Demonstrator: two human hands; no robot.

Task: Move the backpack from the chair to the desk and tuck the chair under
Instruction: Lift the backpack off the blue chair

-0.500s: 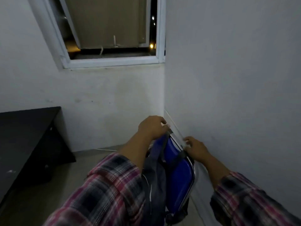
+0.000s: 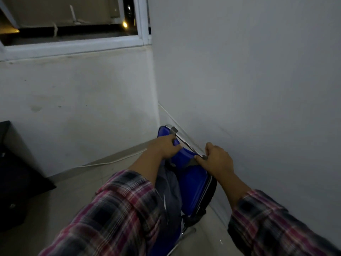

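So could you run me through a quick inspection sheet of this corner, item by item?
Surface: dark desk at the left edge, only its corner in view.
Job's things: blue chair close to the right wall; grey backpack hangs against its backrest.
Clutter: nothing seen.
Hands: left hand and right hand both grip the chair's top rail.
Cables: white cable runs along the floor by the skirting.
Surroundings: white walls meeting in a corner, window above, dark outside.
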